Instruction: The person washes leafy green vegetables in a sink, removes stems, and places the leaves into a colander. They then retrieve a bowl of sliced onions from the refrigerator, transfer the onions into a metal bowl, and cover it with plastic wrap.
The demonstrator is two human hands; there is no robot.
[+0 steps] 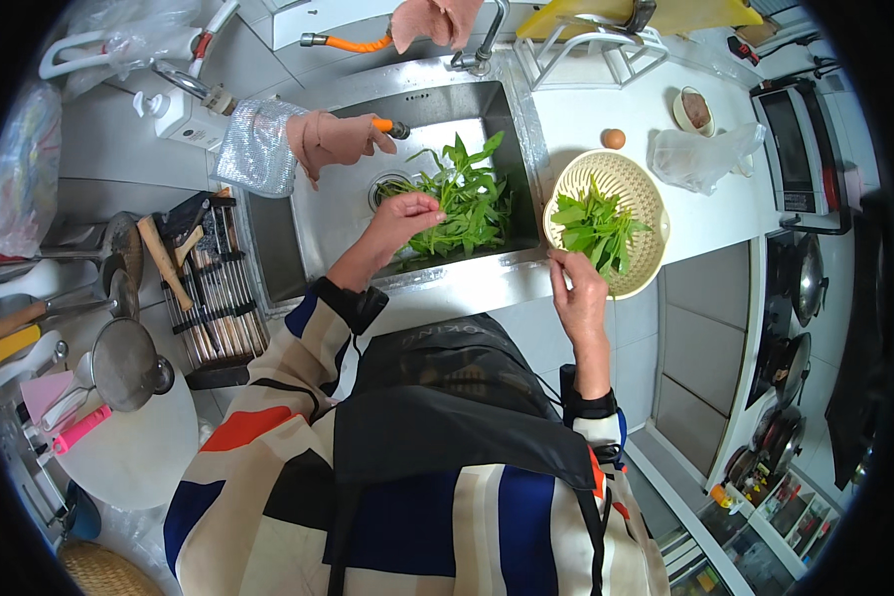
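Observation:
My left hand is over the stainless-steel sink, its thumb and fingertips brought together at the edge of a heap of leafy greens. Whether a stem is pinched there is not clear. The heap lies in the sink's right part, partly covering the drain. To the right, a cream plastic colander stands on the counter with a smaller bunch of greens in it. My right hand is at its near left rim, fingers bent; anything between the fingertips is too small to tell.
An orange hose and a faucet are behind the sink. A cloth-wrapped spout reaches over its left side. Beyond the colander are an egg, a plastic bag and a small bowl. A knife rack stands left.

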